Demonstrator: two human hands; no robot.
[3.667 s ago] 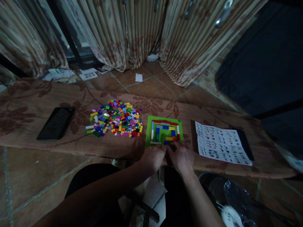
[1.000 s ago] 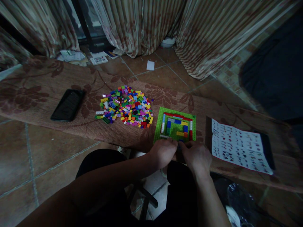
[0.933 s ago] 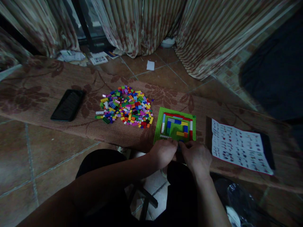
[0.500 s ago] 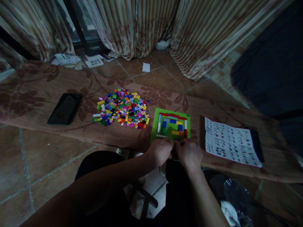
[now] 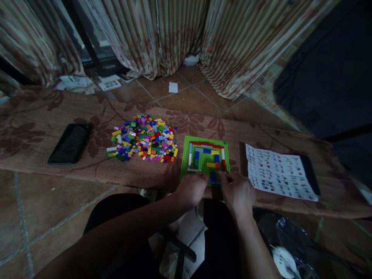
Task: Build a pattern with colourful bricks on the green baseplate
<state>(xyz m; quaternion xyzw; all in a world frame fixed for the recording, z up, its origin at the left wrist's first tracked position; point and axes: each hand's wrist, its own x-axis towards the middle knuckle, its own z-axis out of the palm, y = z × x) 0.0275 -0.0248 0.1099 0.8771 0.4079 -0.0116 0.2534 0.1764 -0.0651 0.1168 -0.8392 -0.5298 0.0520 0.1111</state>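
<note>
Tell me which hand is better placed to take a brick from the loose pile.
Likely the left hand: it is nearer the loose pile, while the right hand is farther away, beside the printed sheet.

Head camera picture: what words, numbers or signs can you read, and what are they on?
None is clear enough to read.
White sheet: rows of tiny marks, too small to read.
White card on the floor: black-and-white pattern, too blurred.
Papers left of it: too blurred.
</note>
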